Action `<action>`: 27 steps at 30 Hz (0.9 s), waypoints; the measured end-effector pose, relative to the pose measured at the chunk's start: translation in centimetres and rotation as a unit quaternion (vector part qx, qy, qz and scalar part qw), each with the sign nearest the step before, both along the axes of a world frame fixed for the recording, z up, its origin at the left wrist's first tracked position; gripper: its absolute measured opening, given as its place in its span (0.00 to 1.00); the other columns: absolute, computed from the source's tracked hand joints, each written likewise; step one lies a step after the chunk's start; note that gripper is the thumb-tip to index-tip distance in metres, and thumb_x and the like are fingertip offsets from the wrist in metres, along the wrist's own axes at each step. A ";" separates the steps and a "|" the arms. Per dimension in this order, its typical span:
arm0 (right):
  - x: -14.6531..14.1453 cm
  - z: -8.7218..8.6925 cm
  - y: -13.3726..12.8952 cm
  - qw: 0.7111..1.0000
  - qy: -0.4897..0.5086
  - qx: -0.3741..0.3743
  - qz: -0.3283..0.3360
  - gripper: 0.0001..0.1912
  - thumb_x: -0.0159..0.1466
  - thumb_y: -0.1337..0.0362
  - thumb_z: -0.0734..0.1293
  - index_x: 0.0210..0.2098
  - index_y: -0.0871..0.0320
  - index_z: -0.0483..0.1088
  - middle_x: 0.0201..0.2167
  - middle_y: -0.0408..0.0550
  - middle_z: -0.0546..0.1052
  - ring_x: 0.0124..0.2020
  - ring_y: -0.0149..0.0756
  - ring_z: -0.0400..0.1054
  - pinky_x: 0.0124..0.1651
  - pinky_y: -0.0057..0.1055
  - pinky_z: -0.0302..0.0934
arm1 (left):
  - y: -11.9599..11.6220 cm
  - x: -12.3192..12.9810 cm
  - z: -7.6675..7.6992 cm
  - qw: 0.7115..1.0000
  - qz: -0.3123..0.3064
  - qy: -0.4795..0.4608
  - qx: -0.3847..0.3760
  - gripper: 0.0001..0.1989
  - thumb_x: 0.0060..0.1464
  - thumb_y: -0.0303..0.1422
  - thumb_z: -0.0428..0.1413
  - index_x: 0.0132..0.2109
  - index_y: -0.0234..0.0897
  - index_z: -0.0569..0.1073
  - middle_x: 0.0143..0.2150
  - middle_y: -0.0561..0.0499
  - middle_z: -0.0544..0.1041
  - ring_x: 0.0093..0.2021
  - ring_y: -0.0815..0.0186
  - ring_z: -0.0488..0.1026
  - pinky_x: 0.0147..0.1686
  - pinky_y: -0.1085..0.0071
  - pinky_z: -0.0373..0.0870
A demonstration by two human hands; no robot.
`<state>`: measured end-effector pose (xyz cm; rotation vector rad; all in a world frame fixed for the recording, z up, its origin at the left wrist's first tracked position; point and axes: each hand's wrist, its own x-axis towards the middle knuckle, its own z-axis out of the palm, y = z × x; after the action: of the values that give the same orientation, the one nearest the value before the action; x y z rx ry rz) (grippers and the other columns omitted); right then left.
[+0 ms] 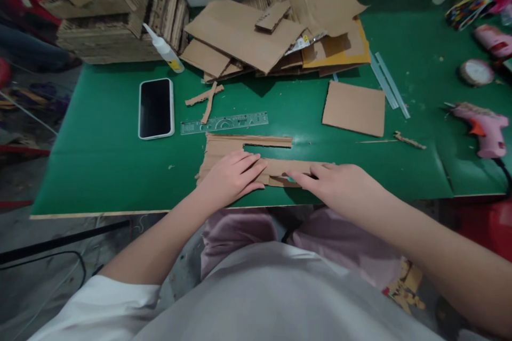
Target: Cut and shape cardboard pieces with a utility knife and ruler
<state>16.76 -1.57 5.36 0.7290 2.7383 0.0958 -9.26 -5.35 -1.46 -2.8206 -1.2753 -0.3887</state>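
Observation:
A piece of brown cardboard (224, 145) lies near the table's front edge, with a long slot cut in its upper part and a narrow strip along that slot. My left hand (230, 175) rests flat on the cardboard, its fingers stretched out to the right. My right hand (340, 184) is closed round a small utility knife (291, 179), of which only a teal and pale bit shows under the fingers. It is at a second slit in the lower part of the cardboard. Most of the knife is hidden by my hand.
Beyond the cardboard lie a clear ruler (224, 123), crossed cardboard strips (208, 98), a phone (156, 109) and a glue bottle (164, 49). A square cardboard piece (354, 108) and a pink glue gun (482, 125) are on the right. Cardboard sheets (244, 32) are piled at the back.

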 end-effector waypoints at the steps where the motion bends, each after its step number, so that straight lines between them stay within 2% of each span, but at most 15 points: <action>1: -0.1 0.0 0.0 1.000 -0.004 -0.004 0.001 0.30 0.60 0.73 0.59 0.60 0.48 0.54 0.35 0.49 0.75 0.27 0.33 0.67 0.26 0.29 0.45 | 0.0 0.0 0.0 1.000 -0.002 -0.001 0.000 0.23 0.58 0.43 0.51 0.53 0.29 0.68 0.49 0.37 0.73 0.48 0.55 0.71 0.50 0.56 0.69; 10: -1.0 -0.1 0.0 0.999 -0.042 -0.027 -0.009 0.33 0.58 0.73 0.61 0.62 0.49 0.53 0.36 0.52 0.75 0.26 0.36 0.69 0.24 0.29 0.45 | -0.1 0.1 -0.2 0.999 -0.013 0.029 0.018 0.21 0.60 0.41 0.49 0.53 0.29 0.67 0.47 0.35 0.74 0.47 0.56 0.72 0.47 0.57 0.71; 15: -1.2 0.1 -0.2 0.998 -0.050 -0.029 -0.010 0.35 0.57 0.74 0.61 0.62 0.50 0.53 0.36 0.53 0.75 0.26 0.37 0.69 0.23 0.29 0.45 | 0.1 -0.1 -0.3 0.997 -0.034 0.039 0.052 0.21 0.60 0.41 0.50 0.52 0.28 0.68 0.46 0.36 0.74 0.45 0.56 0.73 0.44 0.59 0.72; 20: -0.6 0.1 -0.2 0.999 -0.035 -0.024 -0.004 0.34 0.57 0.75 0.60 0.61 0.51 0.55 0.34 0.52 0.76 0.25 0.35 0.68 0.23 0.29 0.44 | 0.4 -0.3 -0.3 0.996 -0.041 0.053 0.066 0.20 0.60 0.42 0.49 0.51 0.29 0.68 0.45 0.37 0.75 0.43 0.58 0.74 0.42 0.61 0.73; 27: 1.1 0.6 0.0 0.997 -0.066 -0.024 -0.022 0.33 0.57 0.74 0.60 0.61 0.50 0.56 0.34 0.51 0.76 0.22 0.32 0.66 0.23 0.29 0.41 | 0.5 -0.2 -0.2 0.995 -0.055 0.044 0.073 0.21 0.59 0.41 0.50 0.50 0.27 0.68 0.44 0.36 0.75 0.42 0.56 0.74 0.40 0.60 0.73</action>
<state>17.82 -1.58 5.95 0.7408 2.5884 0.0669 -9.50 -4.80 -1.65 -2.7578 -1.0345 -0.3404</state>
